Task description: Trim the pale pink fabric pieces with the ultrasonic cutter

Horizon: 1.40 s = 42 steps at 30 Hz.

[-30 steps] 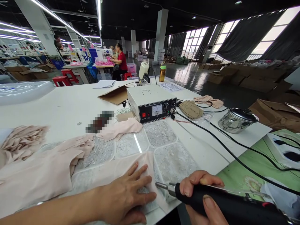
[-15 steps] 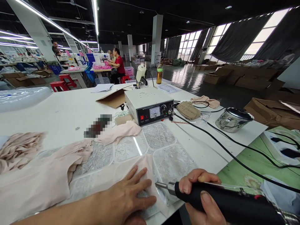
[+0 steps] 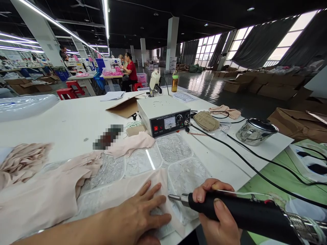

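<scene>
A garment workshop: sewing machine (image 3: 112, 62), heaped pink cloth (image 3: 112, 72), strip lights (image 3: 106, 17), cardboard cartons (image 3: 277, 86).

Bright tube lights (image 3: 105, 18) streak the upper left beneath a dim ceiling (image 3: 143, 12); daylight from upper-right windows (image 3: 238, 42) glares off the floor (image 3: 196, 81). A white reflection (image 3: 150, 159) crosses the clear mat (image 3: 175, 148). The black tool (image 3: 245, 211) looks sharp at lower right; wide-angle distortion tilts the upper-left pillar (image 3: 43, 37).

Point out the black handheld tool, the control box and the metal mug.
Black handheld tool (image 3: 245, 211), head view: on its handle.
Control box (image 3: 163, 108), head view: on its white top.
Metal mug (image 3: 255, 136), head view: on its side.
</scene>
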Motion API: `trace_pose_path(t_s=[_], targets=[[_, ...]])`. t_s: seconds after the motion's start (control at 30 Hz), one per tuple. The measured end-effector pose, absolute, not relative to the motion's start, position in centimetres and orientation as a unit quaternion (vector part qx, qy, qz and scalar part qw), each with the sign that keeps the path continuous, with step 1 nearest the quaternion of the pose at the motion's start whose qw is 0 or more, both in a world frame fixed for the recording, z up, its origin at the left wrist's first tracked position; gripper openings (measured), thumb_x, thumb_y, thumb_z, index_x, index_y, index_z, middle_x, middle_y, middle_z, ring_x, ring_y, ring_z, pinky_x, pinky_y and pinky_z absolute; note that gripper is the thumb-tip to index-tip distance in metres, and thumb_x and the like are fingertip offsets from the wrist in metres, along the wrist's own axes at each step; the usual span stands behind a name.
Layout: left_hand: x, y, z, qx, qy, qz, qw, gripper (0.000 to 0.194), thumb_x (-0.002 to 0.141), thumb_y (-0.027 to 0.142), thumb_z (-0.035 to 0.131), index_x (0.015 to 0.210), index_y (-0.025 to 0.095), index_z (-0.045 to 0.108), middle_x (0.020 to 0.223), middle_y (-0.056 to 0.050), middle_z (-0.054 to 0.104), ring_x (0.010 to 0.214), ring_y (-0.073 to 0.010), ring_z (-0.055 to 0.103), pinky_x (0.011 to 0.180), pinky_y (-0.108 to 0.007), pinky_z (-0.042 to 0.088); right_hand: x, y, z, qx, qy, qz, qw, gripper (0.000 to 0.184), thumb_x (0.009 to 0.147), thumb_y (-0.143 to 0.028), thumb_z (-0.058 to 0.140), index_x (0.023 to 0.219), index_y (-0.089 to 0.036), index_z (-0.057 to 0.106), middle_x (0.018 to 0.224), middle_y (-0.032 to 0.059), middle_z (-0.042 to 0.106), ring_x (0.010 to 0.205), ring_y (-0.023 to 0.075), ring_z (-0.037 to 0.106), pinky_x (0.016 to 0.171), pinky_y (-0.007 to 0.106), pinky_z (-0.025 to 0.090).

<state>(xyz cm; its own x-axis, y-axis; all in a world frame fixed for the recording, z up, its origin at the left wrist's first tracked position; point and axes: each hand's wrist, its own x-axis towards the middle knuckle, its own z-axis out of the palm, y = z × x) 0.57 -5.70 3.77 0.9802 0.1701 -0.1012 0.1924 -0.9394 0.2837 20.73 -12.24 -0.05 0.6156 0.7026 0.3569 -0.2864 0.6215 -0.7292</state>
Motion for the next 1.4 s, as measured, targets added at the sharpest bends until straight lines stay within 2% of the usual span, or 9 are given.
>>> trace_pose_path(t_s=[0.73,1.03,1.4], targets=[[0.8,-5.77,3.98,0.982,0.094,-0.05,0.154,0.051,0.086,0.042,0.067,0.132,0.024,0.055,0.128,-0.014,0.058,0.129,-0.0445,0.046,0.109,-0.065,0.03,21.11,-11.75,-0.51,-0.34,-0.291,0.298,0.843,0.013,0.075,-0.029,0.059,0.085,-0.021,0.057,0.078,-0.0018,0.051,0.054,0.0111,0.055,0.053,0.03,0.049],[0.36,-5.62,3.85,0.981,0.095,-0.047,0.162,0.052,0.089,0.041,0.064,0.137,0.027,0.05,0.136,-0.013,0.054,0.131,-0.0439,0.045,0.11,-0.066,0.027,20.82,-11.49,0.07,-0.321,-0.297,0.292,0.851,0.01,0.076,-0.027,0.057,0.085,-0.022,0.058,0.076,-0.0019,0.052,0.051,0.0109,0.055,0.049,0.029,0.049],[0.6,-5.64,4.03,0.977,0.102,-0.031,0.183,0.052,0.087,0.041,0.067,0.134,0.025,0.054,0.133,-0.015,0.056,0.131,-0.0428,0.046,0.111,-0.064,0.026,20.7,-11.43,0.12,-0.321,-0.295,0.304,0.847,0.01,0.075,-0.029,0.061,0.081,-0.021,0.06,0.074,-0.0022,0.052,0.051,0.0106,0.056,0.05,0.027,0.049]])
